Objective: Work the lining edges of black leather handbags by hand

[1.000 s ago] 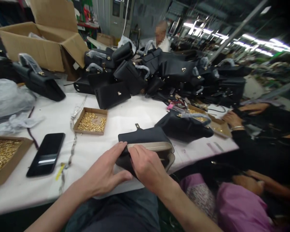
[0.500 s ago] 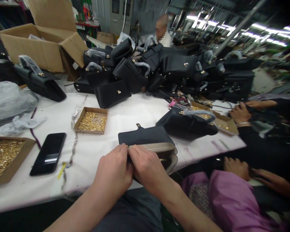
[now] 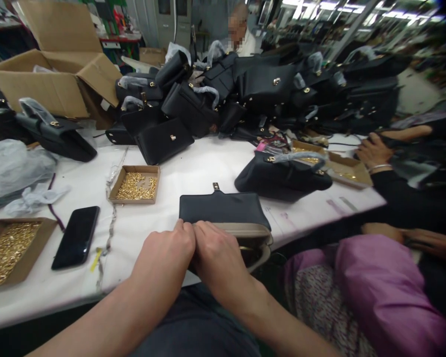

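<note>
A black handbag (image 3: 223, 207) lies at the table's near edge, its flap spread away from me with a gold clasp piece at the tip. Its mouth gapes toward the right, showing a beige lining. My left hand (image 3: 173, 250) is closed on the bag's left near edge. Right beside it, thumbs close together, my right hand (image 3: 217, 248) grips the same edge. The fingertips of both hands are hidden behind the knuckles. Another black handbag (image 3: 282, 176), its handle wrapped in clear plastic, stands just beyond to the right.
Cardboard trays of small gold hardware (image 3: 137, 186) sit left of centre and at the left edge (image 3: 40, 235). Near them lies a black phone (image 3: 76, 238). Black handbags (image 3: 260, 89) are heaped at the back, beside an open carton (image 3: 40, 94). Co-workers' arms (image 3: 379, 153) are at the right.
The view has shifted slightly. Both hands keep their grip on the handbag, which has turned a little. At the right, a co-worker's lower hand has moved rightward.
</note>
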Tool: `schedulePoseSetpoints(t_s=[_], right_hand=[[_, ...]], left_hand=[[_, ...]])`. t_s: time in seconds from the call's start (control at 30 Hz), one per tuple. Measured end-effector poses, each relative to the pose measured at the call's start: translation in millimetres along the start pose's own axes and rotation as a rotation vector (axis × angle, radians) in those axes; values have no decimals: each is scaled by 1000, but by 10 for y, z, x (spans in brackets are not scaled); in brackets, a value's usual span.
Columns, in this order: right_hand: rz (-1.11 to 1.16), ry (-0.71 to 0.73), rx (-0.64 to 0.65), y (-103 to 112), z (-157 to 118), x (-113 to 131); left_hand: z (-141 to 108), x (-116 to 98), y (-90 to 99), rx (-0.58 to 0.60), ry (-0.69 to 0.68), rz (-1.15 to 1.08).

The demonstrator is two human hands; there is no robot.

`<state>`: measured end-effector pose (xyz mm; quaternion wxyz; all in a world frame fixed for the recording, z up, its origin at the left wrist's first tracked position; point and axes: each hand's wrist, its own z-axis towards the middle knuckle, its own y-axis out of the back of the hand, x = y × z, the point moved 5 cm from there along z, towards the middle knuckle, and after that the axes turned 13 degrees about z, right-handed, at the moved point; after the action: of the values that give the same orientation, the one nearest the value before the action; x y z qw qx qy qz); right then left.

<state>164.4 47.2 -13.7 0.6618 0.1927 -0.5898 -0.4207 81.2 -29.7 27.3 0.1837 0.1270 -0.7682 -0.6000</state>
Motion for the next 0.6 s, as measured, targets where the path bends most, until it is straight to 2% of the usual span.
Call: schedulePoseSetpoints(t_s=[0.13,0.23,0.4,0.5,0.6], right_hand=[[37,-19,-6,33,-22,-6],[132,-85,57,103,-44,-19],[334,-224,208,289,-122,-19],[446,-230,210,340,-114,-39],[539,-260,179,288,-67,-112]], left_hand=[[-15,-4,-55,121,-4,85],[-47,29,-196,142,-23,82],[-155,131,-454,-77,-20,26],[-218,175,-509,-140,-2,27],[-269,189,-476,-234,-24,29]])
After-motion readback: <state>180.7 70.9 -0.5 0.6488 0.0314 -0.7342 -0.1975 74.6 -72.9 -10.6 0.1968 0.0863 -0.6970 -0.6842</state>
